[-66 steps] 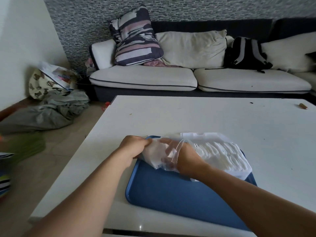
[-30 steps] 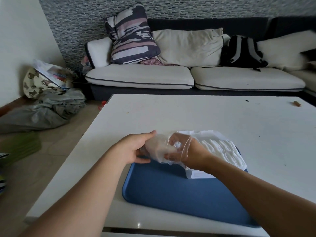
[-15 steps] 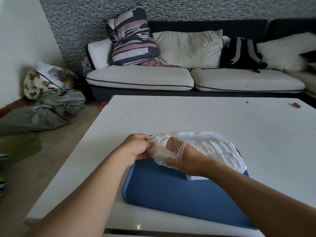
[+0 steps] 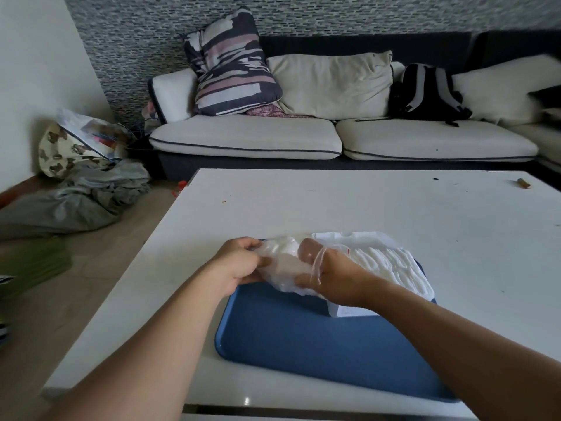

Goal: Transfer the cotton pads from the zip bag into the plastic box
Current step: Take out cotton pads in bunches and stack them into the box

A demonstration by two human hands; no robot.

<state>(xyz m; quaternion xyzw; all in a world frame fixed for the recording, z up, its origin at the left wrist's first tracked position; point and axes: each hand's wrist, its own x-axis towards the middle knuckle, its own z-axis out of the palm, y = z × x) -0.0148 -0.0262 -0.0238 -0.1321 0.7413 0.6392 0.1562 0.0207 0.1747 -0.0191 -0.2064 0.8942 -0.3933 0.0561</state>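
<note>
my left hand (image 4: 239,262) pinching crinkly clear zip bag (image 4: 282,265), my right hand (image 4: 328,278) pushed inside it, fingers curled on soft white cotton pads (image 4: 391,265), rectangular plastic box (image 4: 349,309), smooth blue tray (image 4: 303,338)

A: What is worn on the left hand (image 4: 239,262) and its forearm?
B: Nothing; bare to the frame edge; no sleeve.
A: And the right hand (image 4: 334,276)?
B: Likewise bare; no sleeve, watch or ring visible.
</note>
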